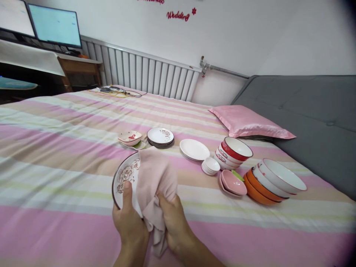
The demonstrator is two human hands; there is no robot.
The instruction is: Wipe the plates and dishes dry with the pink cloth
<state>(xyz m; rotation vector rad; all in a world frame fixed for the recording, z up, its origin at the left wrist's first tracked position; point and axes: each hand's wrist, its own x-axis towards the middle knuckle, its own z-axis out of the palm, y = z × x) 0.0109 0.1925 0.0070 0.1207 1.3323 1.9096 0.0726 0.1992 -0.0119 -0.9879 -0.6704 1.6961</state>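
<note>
A white plate (125, 174) with a dark rim and brown flower pattern is tilted up in front of me. My left hand (129, 218) grips its lower left edge, thumb on the face. With its fingers closed, my right hand (175, 218) holds a pale pink cloth (155, 174) that drapes over the plate's right half and hides it. Beyond the plate, a stack of similar dark-rimmed plates (160, 136) lies on the bed, beside small square dishes (130, 137) with a red design.
On the striped bedsheet (69, 178) to the right stand white plates (194, 149), small white bowls (210, 165), red-and-white bowls (236, 149), pink dishes (233, 182) and orange bowls (261, 189) under white ones. Farther back are a pink pillow (250, 120) and cables (119, 91).
</note>
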